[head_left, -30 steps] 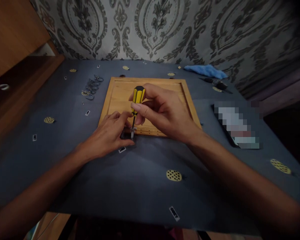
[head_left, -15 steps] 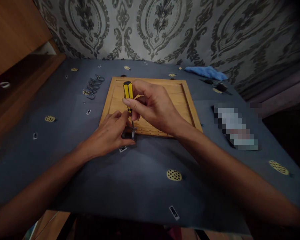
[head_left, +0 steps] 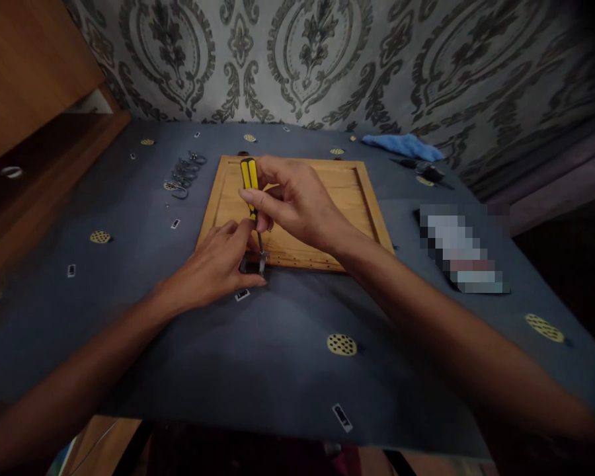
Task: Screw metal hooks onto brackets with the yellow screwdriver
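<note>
My right hand (head_left: pixel 292 201) is closed around the yellow and black handle of a screwdriver (head_left: pixel 249 178), which stands nearly upright. Its shaft runs down to a small metal hook (head_left: pixel 262 263) at the near edge of a wooden board (head_left: pixel 305 246) with a raised frame. My left hand (head_left: pixel 223 261) grips that hook between thumb and fingers; part of the hook is hidden behind them. A row of small holes runs along the board's near edge, right of the hook. The screw under the screwdriver tip is too small to make out.
Several metal hooks (head_left: pixel 186 170) lie in a row left of the board. A blue cloth (head_left: pixel 404 145) and a dark tool (head_left: pixel 421 168) lie at the back right. A blurred-out phone-like object (head_left: pixel 461 251) rests at the right. A wooden cabinet (head_left: pixel 34 79) stands at the left.
The view has shifted slightly. The screwdriver's handle leans a little further left, while both hands keep their places at the hook.
</note>
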{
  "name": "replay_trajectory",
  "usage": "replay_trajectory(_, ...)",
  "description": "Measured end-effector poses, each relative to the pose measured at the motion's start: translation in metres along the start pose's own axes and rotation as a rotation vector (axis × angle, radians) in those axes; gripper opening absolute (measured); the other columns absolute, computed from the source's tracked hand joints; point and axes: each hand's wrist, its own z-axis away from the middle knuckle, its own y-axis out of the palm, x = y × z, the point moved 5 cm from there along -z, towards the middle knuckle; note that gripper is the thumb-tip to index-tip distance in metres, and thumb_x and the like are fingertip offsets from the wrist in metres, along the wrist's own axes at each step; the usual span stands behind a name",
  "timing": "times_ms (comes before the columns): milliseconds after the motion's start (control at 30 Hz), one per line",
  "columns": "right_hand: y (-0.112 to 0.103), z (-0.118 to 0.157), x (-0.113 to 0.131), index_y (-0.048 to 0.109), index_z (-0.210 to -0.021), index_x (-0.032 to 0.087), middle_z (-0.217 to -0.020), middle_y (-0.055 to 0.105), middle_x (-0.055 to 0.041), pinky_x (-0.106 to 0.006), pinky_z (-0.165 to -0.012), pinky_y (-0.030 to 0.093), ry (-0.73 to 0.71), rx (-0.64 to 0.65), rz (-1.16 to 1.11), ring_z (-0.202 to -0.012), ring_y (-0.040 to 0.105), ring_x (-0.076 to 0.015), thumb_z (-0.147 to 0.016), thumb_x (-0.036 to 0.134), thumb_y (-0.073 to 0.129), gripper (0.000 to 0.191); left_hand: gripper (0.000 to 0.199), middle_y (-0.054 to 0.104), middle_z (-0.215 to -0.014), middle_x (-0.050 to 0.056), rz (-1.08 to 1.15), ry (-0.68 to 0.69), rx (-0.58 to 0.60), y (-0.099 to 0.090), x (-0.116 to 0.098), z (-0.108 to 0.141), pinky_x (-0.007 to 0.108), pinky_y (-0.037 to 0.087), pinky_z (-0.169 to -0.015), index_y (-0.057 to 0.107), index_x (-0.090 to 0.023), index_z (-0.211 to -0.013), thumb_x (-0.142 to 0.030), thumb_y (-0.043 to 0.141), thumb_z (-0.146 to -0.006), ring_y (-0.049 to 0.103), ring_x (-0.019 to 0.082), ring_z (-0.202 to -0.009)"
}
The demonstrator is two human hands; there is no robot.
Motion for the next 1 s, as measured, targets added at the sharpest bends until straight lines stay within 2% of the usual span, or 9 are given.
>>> replay_trajectory(233,0.0,-0.003,-0.002,0.049,-0.084,0.023,-0.081,0.058,0.0052,-0.023,-0.052,0.054,0.016,0.003,-0.024,-0.051,0.062,-0.0069,-0.102,0.018,0.067,0.026,0.054,0.073,-0.113,0.008,0.003,-0.013,0.008,0.0,0.001,-0.001,0.049,0.054,-0.097,0.052,-0.023,-0.115,-0.033,0.092,-0.08,0.068,0.035,-0.114)
replay_trajectory(333,0.0,0.004,0.0,0.05,-0.086,0.023,-0.081,0.059,0.005,-0.023,-0.049,0.051,-0.013,-0.002,-0.029,-0.051,0.062,-0.0076,-0.101,0.029,0.072,0.027,0.055,0.074,-0.112,0.007,0.004,-0.017,0.022,0.0,0.001,-0.001,0.05,0.054,-0.098,0.052,-0.024,-0.117,-0.033,0.091,-0.08,0.068,0.035,-0.113)
replay_trajectory(400,-0.003,0.013,0.004,0.051,-0.087,0.024,-0.082,0.059,0.0047,-0.024,-0.048,0.05,-0.037,-0.056,-0.036,-0.052,0.062,-0.0083,-0.1,0.042,0.075,0.033,0.056,0.074,-0.113,0.006,-0.001,-0.014,0.017,0.0,0.001,-0.001,0.049,0.053,-0.099,0.052,-0.024,-0.12,-0.033,0.09,-0.081,0.068,0.034,-0.114)
replay_trajectory(467,-0.008,0.026,0.007,0.051,-0.087,0.025,-0.082,0.058,0.0046,-0.026,-0.049,0.051,-0.041,-0.164,-0.044,-0.055,0.063,-0.0094,-0.098,0.052,0.077,0.039,0.063,0.075,-0.114,0.006,-0.007,-0.014,0.002,0.0,0.001,0.0,0.049,0.052,-0.101,0.051,-0.024,-0.128,-0.032,0.091,-0.08,0.067,0.034,-0.117)
replay_trajectory(600,-0.017,0.045,0.01,0.052,-0.089,0.025,-0.083,0.058,0.0042,-0.029,-0.051,0.052,-0.049,-0.292,-0.056,-0.055,0.063,-0.0102,-0.096,0.056,0.079,0.042,0.075,0.077,-0.117,0.006,-0.006,-0.019,0.015,0.001,0.001,0.0,0.049,0.051,-0.103,0.048,-0.023,-0.138,-0.029,0.093,-0.079,0.066,0.034,-0.122)
replay_trajectory(1000,-0.013,0.046,0.005,0.052,-0.09,0.026,-0.081,0.057,0.0039,-0.029,-0.052,0.054,-0.038,-0.298,-0.049,-0.056,0.064,-0.0114,-0.096,0.061,0.076,0.044,0.07,0.077,-0.117,0.007,0.015,-0.005,0.01,0.001,0.003,0.001,0.05,0.052,-0.103,0.05,-0.024,-0.139,-0.034,0.09,-0.081,0.066,0.034,-0.122)
